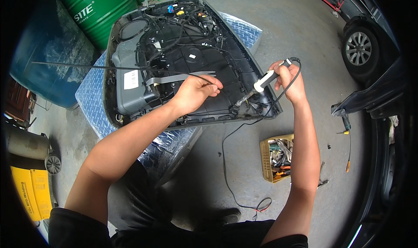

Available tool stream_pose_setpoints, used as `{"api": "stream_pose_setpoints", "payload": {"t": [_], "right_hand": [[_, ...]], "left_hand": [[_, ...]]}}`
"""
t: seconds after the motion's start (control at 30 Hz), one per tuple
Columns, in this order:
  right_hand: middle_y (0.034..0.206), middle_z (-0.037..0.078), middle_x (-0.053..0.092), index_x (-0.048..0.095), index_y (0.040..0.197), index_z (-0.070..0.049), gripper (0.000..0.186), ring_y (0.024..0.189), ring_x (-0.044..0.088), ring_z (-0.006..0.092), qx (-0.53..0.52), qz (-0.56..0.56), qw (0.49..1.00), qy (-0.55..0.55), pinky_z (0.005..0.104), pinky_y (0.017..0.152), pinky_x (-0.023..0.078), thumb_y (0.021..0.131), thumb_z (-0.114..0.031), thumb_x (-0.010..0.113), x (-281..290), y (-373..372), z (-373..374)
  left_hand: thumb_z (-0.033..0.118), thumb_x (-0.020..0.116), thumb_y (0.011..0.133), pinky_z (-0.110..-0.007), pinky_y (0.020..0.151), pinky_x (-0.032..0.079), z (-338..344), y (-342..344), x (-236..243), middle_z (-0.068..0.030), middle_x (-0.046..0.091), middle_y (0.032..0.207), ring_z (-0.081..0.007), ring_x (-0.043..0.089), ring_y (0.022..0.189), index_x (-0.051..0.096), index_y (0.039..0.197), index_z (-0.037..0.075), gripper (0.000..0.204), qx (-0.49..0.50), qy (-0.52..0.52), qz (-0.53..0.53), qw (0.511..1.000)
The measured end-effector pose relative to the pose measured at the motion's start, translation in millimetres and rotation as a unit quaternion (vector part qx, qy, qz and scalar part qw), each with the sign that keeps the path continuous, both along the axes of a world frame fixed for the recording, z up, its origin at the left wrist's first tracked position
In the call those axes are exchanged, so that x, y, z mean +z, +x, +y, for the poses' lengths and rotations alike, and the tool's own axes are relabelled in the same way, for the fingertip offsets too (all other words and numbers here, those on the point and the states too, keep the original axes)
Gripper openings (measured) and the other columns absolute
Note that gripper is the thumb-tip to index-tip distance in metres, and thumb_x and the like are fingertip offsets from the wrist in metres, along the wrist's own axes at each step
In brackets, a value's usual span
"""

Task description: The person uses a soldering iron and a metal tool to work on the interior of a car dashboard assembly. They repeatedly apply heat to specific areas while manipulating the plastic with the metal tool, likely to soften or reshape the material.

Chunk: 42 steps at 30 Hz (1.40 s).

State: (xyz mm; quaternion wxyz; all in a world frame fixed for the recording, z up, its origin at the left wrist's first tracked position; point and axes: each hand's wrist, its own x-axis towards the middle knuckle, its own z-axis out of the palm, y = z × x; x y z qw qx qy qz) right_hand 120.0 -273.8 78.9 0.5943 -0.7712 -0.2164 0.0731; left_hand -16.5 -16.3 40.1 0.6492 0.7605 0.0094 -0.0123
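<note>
A black plastic car door panel (pixel 220 65) lies with its inner side up, wires running over it. My left hand (pixel 193 93) is closed on a long thin black rod (pixel 100 68), which sticks out far to the left above the panel. My right hand (pixel 291 82) grips a white and black corded soldering iron (pixel 263 81). The iron's metal tip points down at the panel's near right corner, close to or touching it; I cannot tell which. A flat grey strip (pixel 170 79) passes beside my left hand over the panel. A grey box-shaped part (pixel 126 91) fills the panel's left side.
The panel rests on a blue patterned stand (pixel 93 104). The iron's black cable (pixel 224 161) trails down to the floor. A yellow box (pixel 266 163) of hand tools stands under my right forearm. Green drums (pixel 104 17) stand behind; a car wheel (pixel 358 50) is at right, a yellow machine (pixel 32 191) at left.
</note>
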Motion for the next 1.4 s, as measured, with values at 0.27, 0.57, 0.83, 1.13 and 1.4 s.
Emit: {"api": "stream_pose_setpoints", "payload": {"t": [0.27,0.57,0.83,1.13,1.4], "right_hand": [[0.072,0.008,0.058,0.063,0.084,0.004,0.028,0.047,0.050,0.0124,0.013,-0.008,1.000,-0.007,0.0265,0.045,0.042,0.083,-0.021,0.049,4.4,-3.8,0.4],[0.070,0.007,0.057,0.063,0.084,0.004,0.028,0.047,0.050,0.0120,0.011,-0.018,1.000,-0.015,0.0263,0.045,0.042,0.083,-0.020,0.049,6.3,-7.2,1.7],[0.069,0.007,0.057,0.063,0.084,0.004,0.027,0.047,0.050,0.0114,0.007,-0.019,1.000,-0.008,0.0265,0.045,0.042,0.084,-0.020,0.050,4.0,-6.6,1.7],[0.072,0.007,0.059,0.063,0.084,0.004,0.028,0.046,0.049,0.0114,-0.011,-0.017,1.000,-0.004,0.0267,0.045,0.041,0.085,-0.020,0.050,1.8,-7.4,2.7],[0.073,0.007,0.059,0.063,0.084,0.004,0.027,0.048,0.048,0.0109,-0.008,-0.010,1.000,0.003,0.0266,0.044,0.042,0.084,-0.020,0.050,0.8,-3.5,1.0]], "left_hand": [[0.002,0.053,0.095,-0.029,0.087,0.053,-0.1,0.4,-0.6,-0.0100,0.066,0.104,-0.0153,0.064,0.094,0.064,0.106,-0.005,0.016,0.005,-0.007,0.000,1.000],[0.004,0.053,0.094,-0.027,0.083,0.052,-1.0,0.2,-2.5,-0.0090,0.066,0.096,-0.0137,0.063,0.089,0.065,0.103,-0.004,0.016,0.019,-0.019,-0.009,1.000],[0.004,0.053,0.094,-0.027,0.082,0.052,-0.7,1.0,-4.9,-0.0087,0.067,0.094,-0.0128,0.063,0.087,0.065,0.102,-0.005,0.017,0.025,-0.022,-0.012,0.999],[0.004,0.053,0.095,-0.027,0.083,0.052,-1.8,-0.6,-1.5,-0.0090,0.066,0.094,-0.0131,0.063,0.088,0.065,0.101,-0.005,0.017,0.030,-0.030,-0.014,0.999],[0.004,0.053,0.094,-0.027,0.083,0.052,-1.6,-0.8,-1.8,-0.0091,0.067,0.095,-0.0130,0.063,0.088,0.065,0.101,-0.005,0.016,0.029,-0.027,-0.011,0.999]]}}
